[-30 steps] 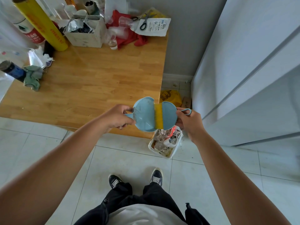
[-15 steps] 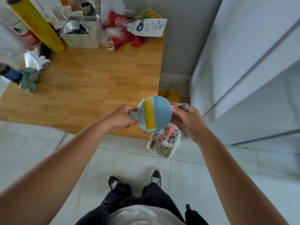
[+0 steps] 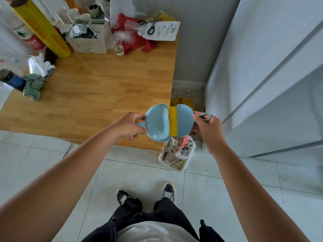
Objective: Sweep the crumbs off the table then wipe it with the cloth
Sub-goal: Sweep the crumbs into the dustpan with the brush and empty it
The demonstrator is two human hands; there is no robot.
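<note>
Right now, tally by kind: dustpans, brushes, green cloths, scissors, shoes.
Dustpan: 1
Brush: 1
Green cloth: 1
Scissors: 1
Shoes: 2
Total: 6

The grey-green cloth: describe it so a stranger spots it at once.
Start at the wooden table and follow its left edge. There, beside a dark blue bottle, lies the crumpled grey-green cloth. Unlike the white crinkled plastic behind it, it is dull fabric.
</note>
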